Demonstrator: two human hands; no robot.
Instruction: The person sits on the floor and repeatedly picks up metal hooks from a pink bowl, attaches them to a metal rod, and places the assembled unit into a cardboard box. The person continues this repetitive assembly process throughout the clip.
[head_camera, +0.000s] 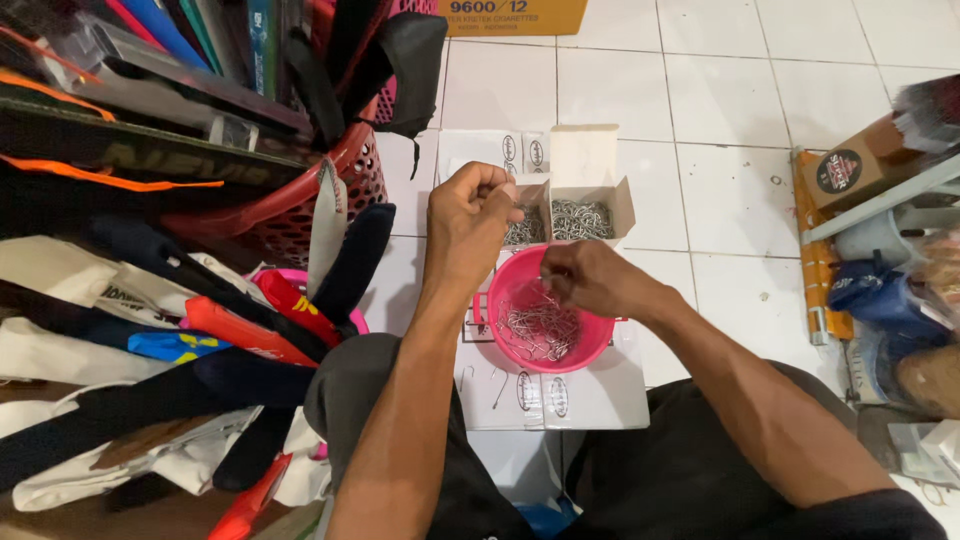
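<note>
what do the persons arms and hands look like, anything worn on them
Both forearms are bare, with no sleeves reaching the wrists. The left hand and right hand wear no gloves; no watch, ring or bracelet is visible. Dark fabric shows only near the right upper arm at the picture's lower edge.

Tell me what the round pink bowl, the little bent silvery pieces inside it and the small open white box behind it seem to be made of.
Round pink bowl: probably plastic; uniform bright colour, smooth thin rim with a soft sheen.
Little bent silvery pieces: likely thin metal wire; grey and glinting, tangled in a pile.
Small open white box: looks like matt cardboard; folded flaps with creased edges, holding more of the same pieces.
</note>
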